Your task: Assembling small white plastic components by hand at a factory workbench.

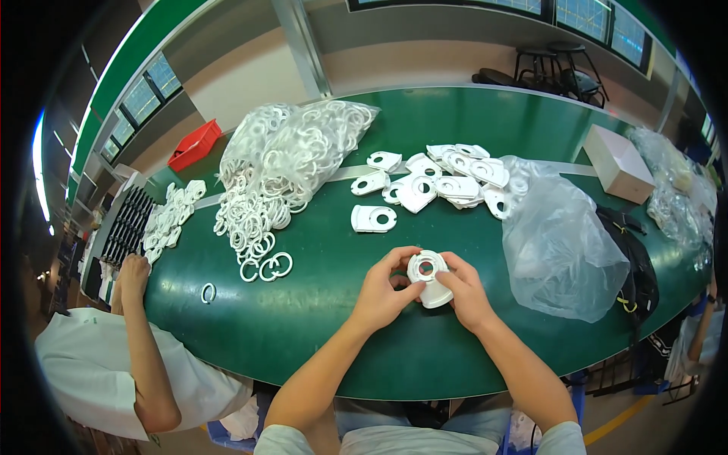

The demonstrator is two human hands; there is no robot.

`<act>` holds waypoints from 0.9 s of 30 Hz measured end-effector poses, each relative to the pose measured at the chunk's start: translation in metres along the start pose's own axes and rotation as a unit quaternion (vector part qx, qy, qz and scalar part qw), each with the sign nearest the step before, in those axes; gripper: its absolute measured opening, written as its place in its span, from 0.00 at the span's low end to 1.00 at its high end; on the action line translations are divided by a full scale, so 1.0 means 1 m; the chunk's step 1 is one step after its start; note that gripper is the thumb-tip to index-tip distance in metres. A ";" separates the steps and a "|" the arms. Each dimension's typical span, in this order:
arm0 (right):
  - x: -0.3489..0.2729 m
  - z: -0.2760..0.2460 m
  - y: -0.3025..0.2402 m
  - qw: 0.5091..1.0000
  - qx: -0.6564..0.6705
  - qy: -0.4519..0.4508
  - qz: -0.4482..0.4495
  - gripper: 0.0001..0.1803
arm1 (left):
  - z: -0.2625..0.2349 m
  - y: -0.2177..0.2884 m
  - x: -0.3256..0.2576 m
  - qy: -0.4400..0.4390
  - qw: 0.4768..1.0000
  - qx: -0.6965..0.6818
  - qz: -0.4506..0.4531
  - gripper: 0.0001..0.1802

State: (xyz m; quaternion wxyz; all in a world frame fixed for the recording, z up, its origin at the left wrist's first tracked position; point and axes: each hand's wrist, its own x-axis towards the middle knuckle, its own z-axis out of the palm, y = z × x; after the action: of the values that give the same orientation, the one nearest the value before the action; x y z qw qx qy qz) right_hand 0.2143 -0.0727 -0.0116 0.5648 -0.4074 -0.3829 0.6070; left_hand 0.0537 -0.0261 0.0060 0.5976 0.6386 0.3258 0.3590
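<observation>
Both hands hold one white plastic plate (434, 294) above the near middle of the green table (334, 345). It has a rounded end with a hole and a raised circular rim facing up. My left hand (381, 292) grips its left side, with the thumb at the edge. From the right, my right hand (466, 292) closes on it, fingers by the rim. Beyond my hands lies a single similar white plate (373, 218), and behind that a loose pile of such plates (459, 178). White plastic rings (254, 220) spill from a clear bag (318, 136) at the left.
A lone ring (208, 293) lies left. At far left a co-worker's hand (135, 273) is beside a black rack (129, 224) and more white parts (174, 216). A red bin (194, 144) stands behind. Rightward are a plastic bag (561, 250), white box (618, 163) and black bag (637, 265).
</observation>
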 end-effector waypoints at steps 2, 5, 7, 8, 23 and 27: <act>0.003 -0.002 0.005 0.997 -0.053 0.008 -0.052 0.17 | -0.001 -0.008 0.003 0.001 1.000 -0.009 0.006 0.24; 0.003 0.002 0.001 0.995 -0.079 0.011 -0.054 0.18 | -0.002 -0.009 0.004 0.003 1.000 -0.019 0.012 0.24; 0.004 0.005 0.005 0.991 -0.112 0.003 -0.073 0.19 | -0.005 -0.010 0.003 0.008 1.000 -0.018 0.010 0.24; 0.004 0.007 0.008 0.986 -0.143 -0.003 -0.090 0.19 | -0.008 -0.013 0.002 0.014 1.000 0.004 0.025 0.23; 0.000 0.014 -0.001 0.996 -0.052 -0.062 -0.029 0.16 | -0.277 -0.002 -0.099 0.504 0.851 -0.138 0.051 0.14; 0.001 0.019 0.001 0.996 -0.057 -0.068 -0.023 0.17 | -0.402 -0.025 -0.110 0.628 0.778 -0.032 0.020 0.19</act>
State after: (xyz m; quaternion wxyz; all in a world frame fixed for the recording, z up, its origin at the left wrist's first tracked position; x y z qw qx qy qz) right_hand 0.1962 -0.0719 -0.0050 0.5277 -0.3877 -0.4633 0.5971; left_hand -0.3456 0.0954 -0.0155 0.2736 0.2587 0.6045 0.7020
